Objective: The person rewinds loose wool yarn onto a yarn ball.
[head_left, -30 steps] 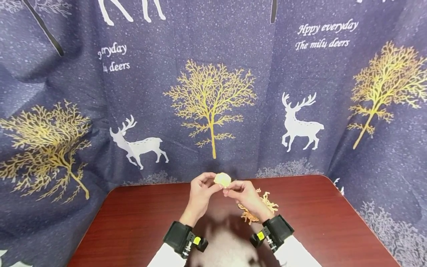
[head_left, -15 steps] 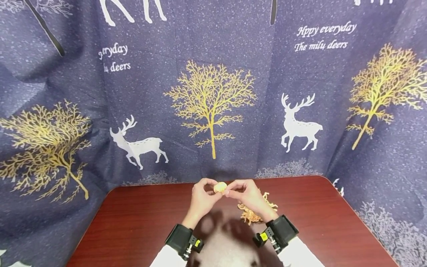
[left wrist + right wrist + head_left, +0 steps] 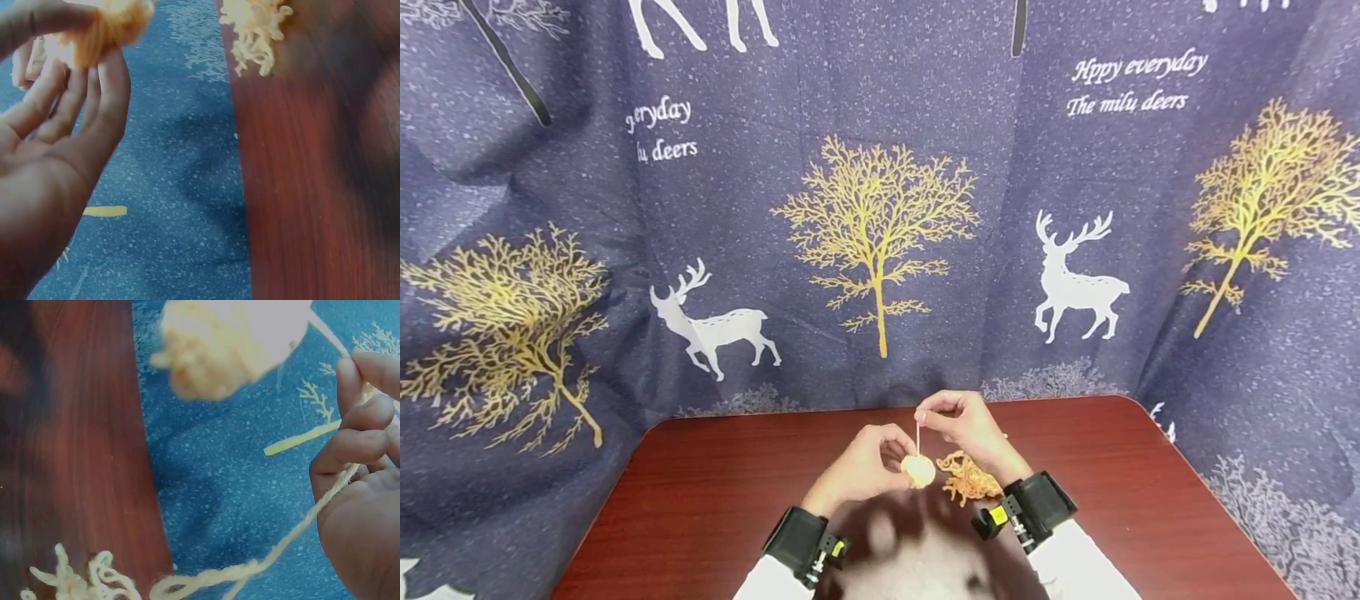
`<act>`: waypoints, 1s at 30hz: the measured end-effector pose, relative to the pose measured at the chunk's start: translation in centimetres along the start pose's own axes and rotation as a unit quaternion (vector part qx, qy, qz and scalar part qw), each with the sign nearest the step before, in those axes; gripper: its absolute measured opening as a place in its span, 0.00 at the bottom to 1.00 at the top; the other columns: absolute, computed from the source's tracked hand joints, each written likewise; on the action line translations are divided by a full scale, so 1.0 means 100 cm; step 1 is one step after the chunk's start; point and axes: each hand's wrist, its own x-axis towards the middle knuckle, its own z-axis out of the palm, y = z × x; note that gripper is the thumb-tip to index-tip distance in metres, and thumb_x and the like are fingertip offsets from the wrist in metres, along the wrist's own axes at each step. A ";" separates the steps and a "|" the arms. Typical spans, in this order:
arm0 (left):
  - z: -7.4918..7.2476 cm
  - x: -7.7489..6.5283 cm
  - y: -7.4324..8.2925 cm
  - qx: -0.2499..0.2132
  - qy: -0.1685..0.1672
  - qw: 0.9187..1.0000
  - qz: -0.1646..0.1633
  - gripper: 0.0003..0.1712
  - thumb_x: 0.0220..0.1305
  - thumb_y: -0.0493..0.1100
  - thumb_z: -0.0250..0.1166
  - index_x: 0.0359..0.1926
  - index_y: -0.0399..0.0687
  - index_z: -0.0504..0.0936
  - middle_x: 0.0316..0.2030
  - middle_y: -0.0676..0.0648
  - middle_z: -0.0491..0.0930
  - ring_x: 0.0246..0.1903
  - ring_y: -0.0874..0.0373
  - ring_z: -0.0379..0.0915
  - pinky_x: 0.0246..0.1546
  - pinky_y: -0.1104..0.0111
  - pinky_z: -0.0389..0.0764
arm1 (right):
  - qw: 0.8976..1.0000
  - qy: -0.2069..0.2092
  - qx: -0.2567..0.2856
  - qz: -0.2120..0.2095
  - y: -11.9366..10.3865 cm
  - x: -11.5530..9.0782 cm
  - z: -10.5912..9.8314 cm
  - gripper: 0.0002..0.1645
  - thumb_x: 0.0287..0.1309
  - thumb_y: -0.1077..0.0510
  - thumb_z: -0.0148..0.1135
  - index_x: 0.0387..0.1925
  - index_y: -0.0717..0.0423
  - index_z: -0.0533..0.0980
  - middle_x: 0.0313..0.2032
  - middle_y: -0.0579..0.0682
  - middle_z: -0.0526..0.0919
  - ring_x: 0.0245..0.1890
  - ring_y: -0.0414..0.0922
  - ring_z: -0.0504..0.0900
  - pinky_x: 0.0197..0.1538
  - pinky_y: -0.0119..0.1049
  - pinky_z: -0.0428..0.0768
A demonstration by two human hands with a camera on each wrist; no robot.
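A small pale-yellow ball of yarn (image 3: 918,471) is pinched between the thumb and fingers of my left hand (image 3: 867,467), above the table. My right hand (image 3: 966,427), higher and to the right, pinches the yarn strand (image 3: 917,437), which runs taut up from the ball. In the right wrist view the strand (image 3: 294,534) also passes through the curled fingers and trails down toward loose yarn. The left wrist view shows the wound ball (image 3: 112,31) at the left fingertips. A tangled heap of loose yarn (image 3: 966,479) lies on the table below the right hand.
The reddish-brown wooden table (image 3: 715,483) has rounded far corners. Behind it hangs a dark blue cloth (image 3: 880,100) printed with golden trees and white deer. Each wrist wears a black strap with a small camera mount (image 3: 1033,508).
My left hand has come down and right with the yarn ball. My right hand has moved from beside the ball to up and right, drawing a length of strand between them.
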 end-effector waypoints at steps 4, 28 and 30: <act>-0.002 0.001 0.006 -0.074 -0.013 0.997 0.028 0.17 0.48 0.25 0.74 0.41 0.33 0.81 0.38 0.37 0.84 0.39 0.58 0.83 0.45 0.60 0.87 | 1.000 -0.003 0.027 0.016 0.011 0.002 0.001 0.18 0.59 0.62 0.71 0.44 0.74 0.80 0.33 0.48 0.87 0.25 0.37 0.77 0.23 0.26 0.71; 0.003 0.012 0.001 0.034 0.269 0.960 -0.073 0.15 0.44 0.29 0.74 0.36 0.38 0.82 0.33 0.44 0.83 0.31 0.54 0.84 0.33 0.71 0.86 | 0.991 -0.010 -0.122 -0.061 0.017 -0.026 0.012 0.06 0.56 0.59 0.74 0.36 0.54 0.86 0.29 0.50 0.86 0.22 0.38 0.77 0.25 0.27 0.76; 0.005 0.010 -0.001 0.077 0.241 0.965 -0.072 0.15 0.44 0.30 0.75 0.35 0.40 0.82 0.33 0.46 0.82 0.30 0.53 0.83 0.32 0.70 0.86 | 0.990 -0.011 -0.124 -0.068 0.014 -0.025 0.010 0.05 0.56 0.59 0.74 0.35 0.55 0.86 0.28 0.50 0.86 0.22 0.37 0.76 0.25 0.27 0.75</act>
